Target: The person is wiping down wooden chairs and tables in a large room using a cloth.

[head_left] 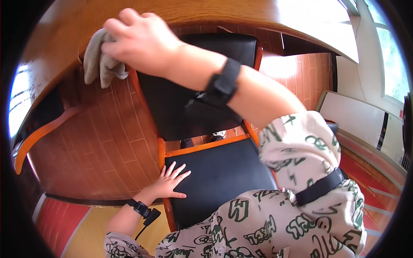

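My right hand (140, 41) reaches across to the upper left, its fingers closed round a grey cloth (95, 60). The cloth hangs in folds over the front edge of a brown wooden table (202, 13). Below, my left hand (170, 182) lies flat with fingers spread on the near black panel of a chair (219, 172), by its left wooden edge. Nothing is in that hand. A second black panel (172, 103) of the chair extends toward the table, partly covered by my right forearm.
Another chair with a curved wooden arm (47, 131) stands at the left by the table. Brown plank-patterned floor (107, 146) lies beneath, with red and yellow flooring (107, 219) nearer me. A white panel (352, 112) leans near the wall at the right, below a window (393, 64).
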A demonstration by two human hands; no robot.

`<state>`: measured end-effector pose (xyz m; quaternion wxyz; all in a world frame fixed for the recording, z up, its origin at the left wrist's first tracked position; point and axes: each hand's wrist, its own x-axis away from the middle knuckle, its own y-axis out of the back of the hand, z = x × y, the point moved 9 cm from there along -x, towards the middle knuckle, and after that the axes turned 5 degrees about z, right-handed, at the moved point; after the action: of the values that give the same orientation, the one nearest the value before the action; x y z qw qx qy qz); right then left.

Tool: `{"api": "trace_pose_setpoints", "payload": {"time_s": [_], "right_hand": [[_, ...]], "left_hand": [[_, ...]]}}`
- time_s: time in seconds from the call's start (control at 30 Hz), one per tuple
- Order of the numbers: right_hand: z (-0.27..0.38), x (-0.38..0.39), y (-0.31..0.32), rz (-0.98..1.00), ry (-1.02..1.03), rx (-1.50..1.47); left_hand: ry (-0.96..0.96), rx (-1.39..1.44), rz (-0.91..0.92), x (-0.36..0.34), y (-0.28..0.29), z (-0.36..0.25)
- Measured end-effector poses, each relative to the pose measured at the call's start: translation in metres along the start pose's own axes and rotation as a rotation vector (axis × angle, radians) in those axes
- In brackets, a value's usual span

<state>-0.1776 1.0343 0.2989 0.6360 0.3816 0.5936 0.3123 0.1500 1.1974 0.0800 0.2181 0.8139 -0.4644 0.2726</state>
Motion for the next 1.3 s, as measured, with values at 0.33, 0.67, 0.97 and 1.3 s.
{"api": "trace_pose_setpoints", "payload": {"time_s": [0.33,0.67,0.97,1.3], "right_hand": [[-0.2,0.196,0.097,0.273,-0.302,0.152],[-0.396,0.416,0.217,0.748,-1.133,0.813],[-0.29,0.591,0.181,1.041,-1.315,0.493],[-0.188,0.549,0.064,0.635,-1.256,-0.26]], "left_hand": [[0.022,-0.024,-0.034,-0.002,-0.003,0.008],[0.048,0.006,0.012,0.002,-0.001,0.009],[0.112,-0.031,0.023,0.006,0.002,0.008],[0.148,-0.123,0.035,0.004,0.008,0.006]]}}
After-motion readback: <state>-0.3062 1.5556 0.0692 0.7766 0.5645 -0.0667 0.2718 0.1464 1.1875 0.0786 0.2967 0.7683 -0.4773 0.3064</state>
